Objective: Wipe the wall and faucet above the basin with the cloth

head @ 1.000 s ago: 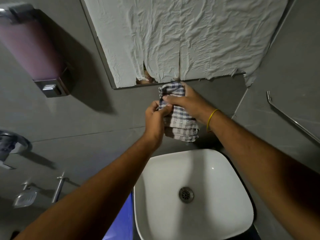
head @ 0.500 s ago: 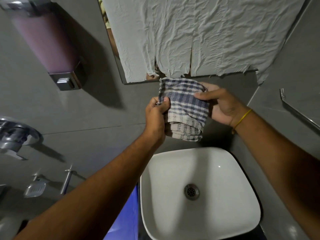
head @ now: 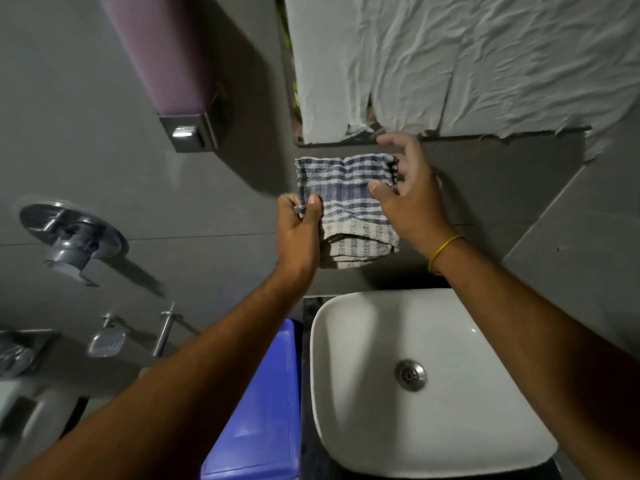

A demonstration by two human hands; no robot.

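While the checked cloth (head: 346, 206) hangs folded in front of the grey tiled wall (head: 502, 188), both hands hold it above the white basin (head: 346, 410). The left hand (head: 299, 233) is closed in a pinch on the cloth's left edge, thumb on top. The right hand (head: 410, 192) reaches to the cloth's right edge with its fingers spread and loosely curled — the thumb lies on the fabric, and the fingertips seem to catch the upper right corner, though the view there is too blurred to be sure of a firm grip. A yellow band (head: 445, 252) circles the right wrist.

Just above the hands runs the lower edge of a mirror (head: 287, 64), covered with crumpled white paper (head: 485, 64) that is torn along the bottom. A pink soap dispenser (head: 166, 64) is fixed to the wall at upper left. A round metal drain (head: 410, 374) sits in the basin's floor, and a blue plastic container (head: 263, 410) stands beside the basin's left — partly behind the left forearm.
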